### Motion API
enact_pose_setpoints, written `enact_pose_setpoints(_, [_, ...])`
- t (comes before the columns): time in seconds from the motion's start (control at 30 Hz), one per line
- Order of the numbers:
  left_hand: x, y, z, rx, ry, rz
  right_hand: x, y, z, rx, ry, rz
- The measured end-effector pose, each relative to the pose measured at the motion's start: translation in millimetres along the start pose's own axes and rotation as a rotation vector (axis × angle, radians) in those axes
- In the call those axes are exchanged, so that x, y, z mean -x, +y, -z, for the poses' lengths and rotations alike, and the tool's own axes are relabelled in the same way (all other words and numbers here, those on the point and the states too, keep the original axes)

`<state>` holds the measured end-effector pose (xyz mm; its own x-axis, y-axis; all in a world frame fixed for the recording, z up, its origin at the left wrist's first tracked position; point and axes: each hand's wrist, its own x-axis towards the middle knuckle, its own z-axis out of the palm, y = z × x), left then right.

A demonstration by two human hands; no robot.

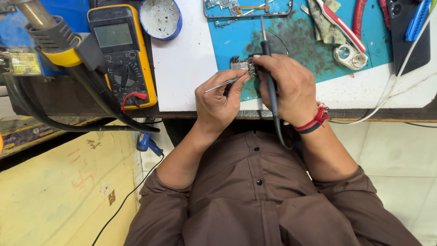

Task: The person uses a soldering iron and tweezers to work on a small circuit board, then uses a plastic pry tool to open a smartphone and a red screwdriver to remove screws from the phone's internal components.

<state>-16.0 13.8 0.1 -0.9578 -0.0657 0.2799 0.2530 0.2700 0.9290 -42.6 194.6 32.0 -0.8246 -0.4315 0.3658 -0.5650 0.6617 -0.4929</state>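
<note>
Here our left hand (pixel 218 98) pinches tweezers (pixel 221 84) and our right hand (pixel 291 89) grips a soldering iron (pixel 268 68) on the small circuit board (pixel 243 65); soldering looks midway.

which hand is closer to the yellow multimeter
Left. The left hand, holding tweezers, sits just right of the multimeter; the right hand is farther right.
</note>
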Motion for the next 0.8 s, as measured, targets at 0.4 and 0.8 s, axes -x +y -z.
enact_pose_setpoints(0.4, [8, -6, -1, 0.132, 0.071, 0.074, 6, 1, -3, 0.015, 0.055, -0.053])
enact_pose_setpoints(0.8, [12, -24, 0, 0.529, 0.201, 0.160, -1, -9, -18, 0.130, 0.049, -0.112])
